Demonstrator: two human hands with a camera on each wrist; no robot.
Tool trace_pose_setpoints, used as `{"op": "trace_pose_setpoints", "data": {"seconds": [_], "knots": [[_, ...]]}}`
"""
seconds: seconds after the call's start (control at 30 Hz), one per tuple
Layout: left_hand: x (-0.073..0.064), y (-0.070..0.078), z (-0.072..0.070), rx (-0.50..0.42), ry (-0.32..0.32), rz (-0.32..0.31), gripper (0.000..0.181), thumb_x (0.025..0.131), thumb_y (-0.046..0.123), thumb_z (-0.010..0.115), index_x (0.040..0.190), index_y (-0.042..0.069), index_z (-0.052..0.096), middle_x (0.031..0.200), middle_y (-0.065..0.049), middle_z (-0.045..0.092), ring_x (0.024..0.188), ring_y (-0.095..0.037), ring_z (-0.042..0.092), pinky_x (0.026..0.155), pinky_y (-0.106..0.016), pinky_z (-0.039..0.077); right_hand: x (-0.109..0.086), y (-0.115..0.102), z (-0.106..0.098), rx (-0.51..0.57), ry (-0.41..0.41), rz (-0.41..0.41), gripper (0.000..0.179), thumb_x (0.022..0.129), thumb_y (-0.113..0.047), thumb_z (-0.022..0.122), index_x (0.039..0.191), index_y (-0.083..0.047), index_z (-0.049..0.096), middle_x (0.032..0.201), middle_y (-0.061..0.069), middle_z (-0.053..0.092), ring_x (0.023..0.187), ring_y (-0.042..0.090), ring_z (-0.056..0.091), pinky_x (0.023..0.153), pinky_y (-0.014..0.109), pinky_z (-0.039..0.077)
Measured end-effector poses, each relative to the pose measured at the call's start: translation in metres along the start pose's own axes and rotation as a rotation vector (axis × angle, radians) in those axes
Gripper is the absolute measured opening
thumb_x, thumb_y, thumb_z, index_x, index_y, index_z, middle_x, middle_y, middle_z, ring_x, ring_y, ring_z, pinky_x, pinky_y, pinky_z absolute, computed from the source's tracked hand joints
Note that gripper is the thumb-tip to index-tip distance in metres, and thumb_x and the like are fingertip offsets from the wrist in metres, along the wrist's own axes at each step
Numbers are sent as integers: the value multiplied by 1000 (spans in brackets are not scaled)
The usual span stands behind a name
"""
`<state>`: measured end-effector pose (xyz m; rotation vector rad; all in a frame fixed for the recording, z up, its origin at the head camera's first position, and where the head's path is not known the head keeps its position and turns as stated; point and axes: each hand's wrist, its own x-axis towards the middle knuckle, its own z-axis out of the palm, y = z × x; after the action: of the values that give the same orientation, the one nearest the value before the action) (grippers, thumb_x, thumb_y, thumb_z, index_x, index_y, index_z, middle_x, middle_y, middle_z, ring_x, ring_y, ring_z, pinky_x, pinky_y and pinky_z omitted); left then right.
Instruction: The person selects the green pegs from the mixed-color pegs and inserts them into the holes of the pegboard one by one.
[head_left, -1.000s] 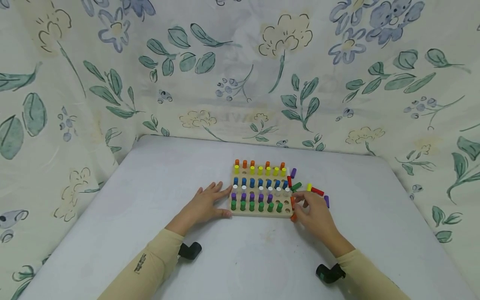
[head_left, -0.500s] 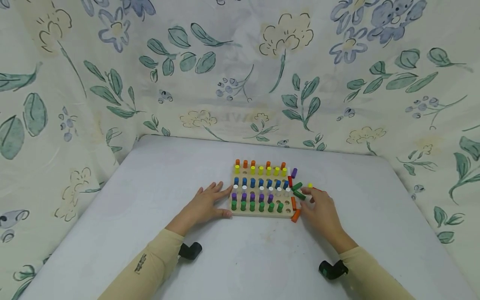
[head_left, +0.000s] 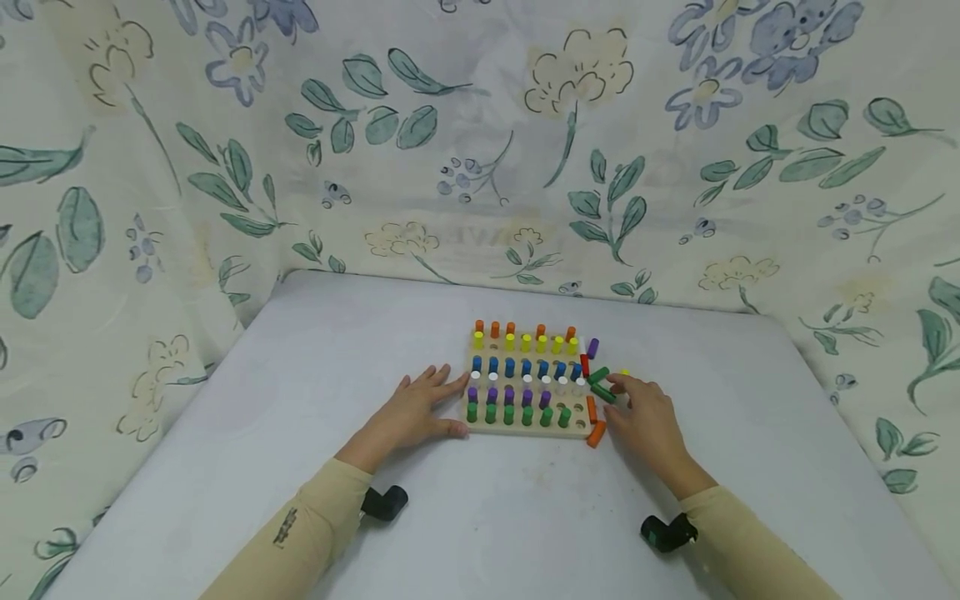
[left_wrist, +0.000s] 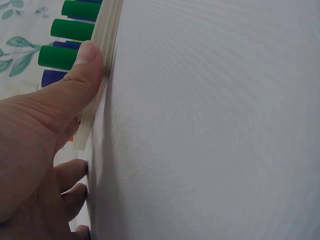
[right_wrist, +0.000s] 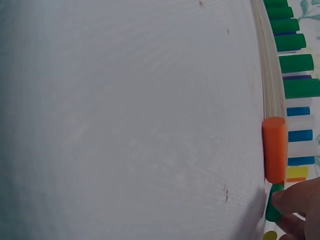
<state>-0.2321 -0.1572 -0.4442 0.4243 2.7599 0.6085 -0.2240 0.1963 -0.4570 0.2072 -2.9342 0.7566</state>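
Note:
A wooden pegboard (head_left: 525, 430) holds rows of coloured pegs: orange, yellow, blue, white, purple and green. My left hand (head_left: 416, 408) rests at its left edge with spread fingers; in the left wrist view the thumb (left_wrist: 80, 75) lies against the board's edge beside the green pegs. My right hand (head_left: 648, 421) is just beyond the right edge, thumb and forefinger pinching one end of a loose green peg (head_left: 603, 392). In the right wrist view this green peg (right_wrist: 274, 202) is partly hidden by the thumb. A second green peg (head_left: 598, 375) lies close behind it.
Loose orange pegs (head_left: 596, 434) lie by the board's near right corner. A red peg (head_left: 585, 365) and a purple peg (head_left: 593, 348) are farther back along that side. A yellow peg (head_left: 625, 372) shows behind the right hand. Floral cloth (head_left: 480, 233) hangs behind the white table (head_left: 360, 308).
My right hand has drawn back rightward from the board's edge, uncovering the orange pegs and the nearer green peg. My left hand stays at the left edge. The head view has shifted slightly.

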Motion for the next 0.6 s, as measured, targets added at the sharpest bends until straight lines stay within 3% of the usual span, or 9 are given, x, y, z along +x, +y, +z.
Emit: {"op": "trace_pose_setpoints", "data": {"seconds": [0.6], "knots": [[0, 0, 0, 0, -1, -1, 90, 85, 53, 77, 159, 23, 36, 166, -17, 22, 155, -39, 10, 124, -61, 3, 5, 3, 6, -26, -1, 20, 42, 91, -14, 75, 129, -2, 64, 99, 9, 69, 87, 26, 57, 81, 47, 49]]}}
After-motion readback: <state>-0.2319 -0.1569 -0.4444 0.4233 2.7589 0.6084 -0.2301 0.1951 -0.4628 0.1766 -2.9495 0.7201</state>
